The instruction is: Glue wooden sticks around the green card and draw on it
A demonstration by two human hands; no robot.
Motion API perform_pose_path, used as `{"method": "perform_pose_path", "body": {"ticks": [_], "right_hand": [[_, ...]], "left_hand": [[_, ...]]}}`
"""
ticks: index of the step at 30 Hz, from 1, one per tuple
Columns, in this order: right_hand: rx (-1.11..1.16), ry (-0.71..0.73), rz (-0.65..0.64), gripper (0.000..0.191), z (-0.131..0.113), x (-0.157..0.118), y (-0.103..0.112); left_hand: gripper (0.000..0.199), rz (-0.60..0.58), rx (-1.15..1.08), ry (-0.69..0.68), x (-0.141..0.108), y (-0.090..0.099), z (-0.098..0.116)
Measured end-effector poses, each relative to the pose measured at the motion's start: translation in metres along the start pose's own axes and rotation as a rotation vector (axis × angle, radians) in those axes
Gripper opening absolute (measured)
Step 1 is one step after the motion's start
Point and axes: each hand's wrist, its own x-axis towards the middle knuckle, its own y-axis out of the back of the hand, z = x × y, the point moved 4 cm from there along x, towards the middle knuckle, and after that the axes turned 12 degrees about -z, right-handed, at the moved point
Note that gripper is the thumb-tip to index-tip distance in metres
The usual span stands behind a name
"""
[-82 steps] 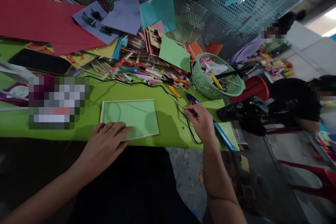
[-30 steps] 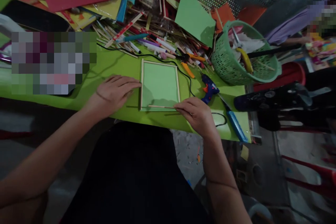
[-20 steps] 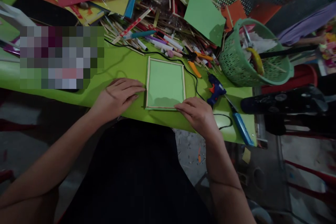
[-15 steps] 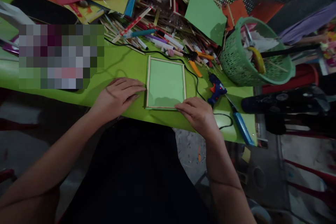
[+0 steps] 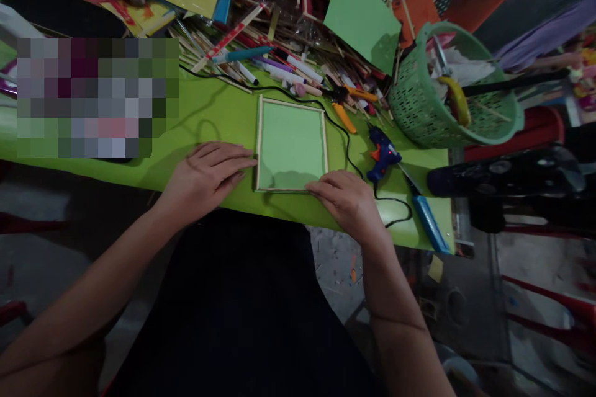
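A square light-green card point(image 5: 292, 142), edged with thin wooden sticks, lies flat at the table's near side. My left hand point(image 5: 205, 173) rests beside it with fingers stretched out, the fingertips against or very near the left stick. At the lower right corner, my right hand point(image 5: 347, 201) has its fingers closed together on the card's stick edge. Right of the card lies a dark blue glue gun point(image 5: 384, 155) with an orange trigger and a small red light. A blue-handled tool point(image 5: 431, 223) with a thin shaft lies beyond it.
Pens, sticks and orange-handled pliers point(image 5: 344, 108) are heaped behind the card. A black cord point(image 5: 279, 89) runs around its far and right sides. A green basket point(image 5: 414, 105) stands at the right back. Coloured paper point(image 5: 363, 18) is piled behind. The green table's point(image 5: 298, 208) front edge is close.
The view has shifted slightly, so things sit a little further left. Both hands keep nearly the same places at the card.
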Motion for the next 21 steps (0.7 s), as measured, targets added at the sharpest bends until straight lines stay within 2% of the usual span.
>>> {"method": "perform_pose_path", "body": {"ticks": [11,21], "right_hand": [[0.095,-0.066,-0.013,0.019,0.006,-0.004,0.001],[0.148,-0.205,0.136,0.018,0.023,-0.030,0.021]], "left_hand": [[0.030,-0.021,0.005,-0.024,0.000,-0.005,0.003],[0.028,-0.030,-0.013,-0.028,0.001,-0.005,0.014]]}}
